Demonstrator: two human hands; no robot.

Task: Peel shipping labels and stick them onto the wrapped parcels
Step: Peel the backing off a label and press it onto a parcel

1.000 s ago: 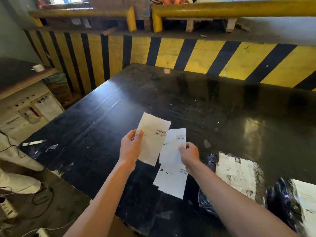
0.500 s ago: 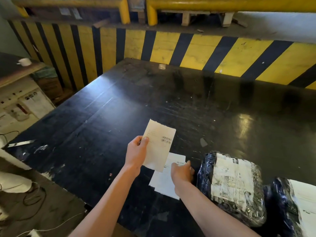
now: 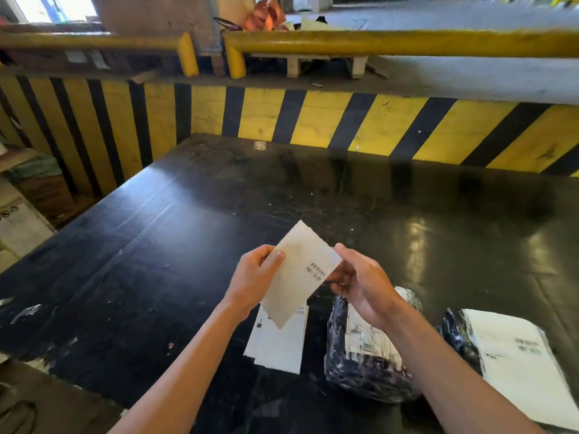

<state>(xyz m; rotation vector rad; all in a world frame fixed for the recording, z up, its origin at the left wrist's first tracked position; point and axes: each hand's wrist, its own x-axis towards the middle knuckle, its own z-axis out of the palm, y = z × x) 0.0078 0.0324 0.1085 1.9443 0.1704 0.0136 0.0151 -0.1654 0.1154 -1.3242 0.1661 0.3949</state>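
Change: right hand (image 3: 363, 281) has let go of the spare labels (image 3: 277, 343), now lying on the table (image 3: 131, 264), and is joining the held label (image 3: 302, 272); peeling looks next.
Grip: left hand (image 3: 255, 277) is pinching its left edge; right fingers (image 3: 336, 272) are touching the barcode corner.
Axis: long axis is tilting upper-left to lower-right, printed face up, above the table, beside the wrapped parcel (image 3: 366, 355).

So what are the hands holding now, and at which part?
One label sheet: the left hand pinches its left edge, the right hand touches its right edge near the barcode.
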